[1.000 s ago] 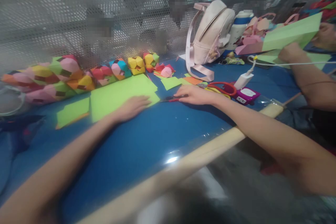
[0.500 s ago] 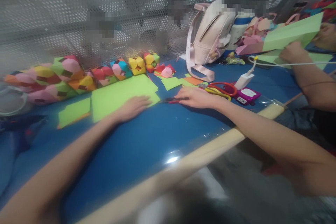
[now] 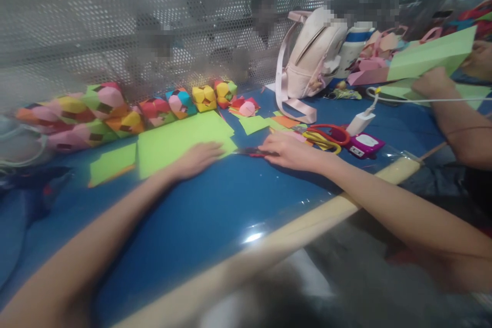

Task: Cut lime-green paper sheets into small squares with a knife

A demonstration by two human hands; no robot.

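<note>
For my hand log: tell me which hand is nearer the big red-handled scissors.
Right. The right hand lies close beside the red-handled scissors; the left hand rests farther off, flat on the green paper sheet.

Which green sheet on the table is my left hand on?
The large green sheet in the middle: the left hand lies flat on its near corner. The smaller green sheet to its left lies untouched.

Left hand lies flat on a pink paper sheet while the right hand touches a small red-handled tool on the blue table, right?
No. The head view shows the left hand on a green paper sheet, not pink. The right hand does touch the small red-handled tool on the blue table.
</note>
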